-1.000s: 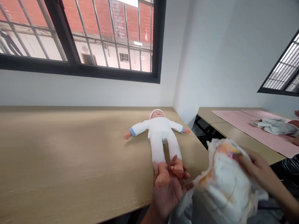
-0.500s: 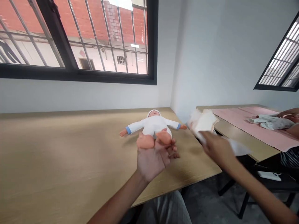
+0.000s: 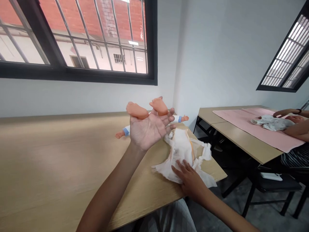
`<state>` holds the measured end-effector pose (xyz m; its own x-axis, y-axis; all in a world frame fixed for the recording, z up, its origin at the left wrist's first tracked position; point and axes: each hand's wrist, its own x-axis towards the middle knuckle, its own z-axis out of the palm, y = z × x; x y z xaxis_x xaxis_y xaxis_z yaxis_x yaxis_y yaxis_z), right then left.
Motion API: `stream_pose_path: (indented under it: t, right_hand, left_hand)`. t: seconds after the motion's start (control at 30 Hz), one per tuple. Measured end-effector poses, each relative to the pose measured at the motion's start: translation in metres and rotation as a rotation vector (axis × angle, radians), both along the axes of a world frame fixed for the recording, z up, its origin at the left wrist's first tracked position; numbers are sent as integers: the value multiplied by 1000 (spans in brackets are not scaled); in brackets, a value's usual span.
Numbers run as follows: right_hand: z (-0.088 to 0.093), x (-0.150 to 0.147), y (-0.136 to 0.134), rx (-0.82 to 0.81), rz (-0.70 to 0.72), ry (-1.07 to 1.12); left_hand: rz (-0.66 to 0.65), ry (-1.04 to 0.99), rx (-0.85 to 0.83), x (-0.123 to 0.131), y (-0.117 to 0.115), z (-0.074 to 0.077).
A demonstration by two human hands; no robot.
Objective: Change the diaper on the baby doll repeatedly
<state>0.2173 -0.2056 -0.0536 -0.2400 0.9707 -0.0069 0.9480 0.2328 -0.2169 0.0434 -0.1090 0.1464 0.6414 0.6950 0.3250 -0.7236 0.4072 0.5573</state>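
A baby doll (image 3: 137,110) in a white outfit with blue cuffs lies on the wooden table, its arms stretched out to the sides. My left hand (image 3: 149,130), palm up, holds its bare feet raised, with some fingers partly spread. Behind that hand the doll's head and most of its body are hidden. An unfolded white diaper (image 3: 181,143) with an orange-yellow edge rests on the tabletop to the right. Flat on its near end lies my right hand (image 3: 191,182), fingers spread and not closed around it.
The wooden table (image 3: 60,167) reaches left beneath a barred window. Across a gap on the right, another table carries a pink mat (image 3: 243,124), where another person's hands touch a second doll (image 3: 272,123). A black chair (image 3: 277,188) with a white device stands below.
My left hand has lifted the doll's feet higher and slightly left. My right hand has brought the diaper from the right onto the table beside the doll, and its fingers have spread flat.
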Motion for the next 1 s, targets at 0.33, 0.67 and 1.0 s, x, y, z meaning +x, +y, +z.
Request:
stream_pose_path:
  t: [0.33,0.67,1.0]
  right_hand:
    - [1,-30,21,-37,308,45]
    - [4,-38,46,16,350,49]
    - [42,-20,56,-23,374,231]
  left_hand:
    - [40,30,69,-9,11,-3]
    - [7,27,78,-13,11,-5]
    - [100,-31,-60,-20,14,2]
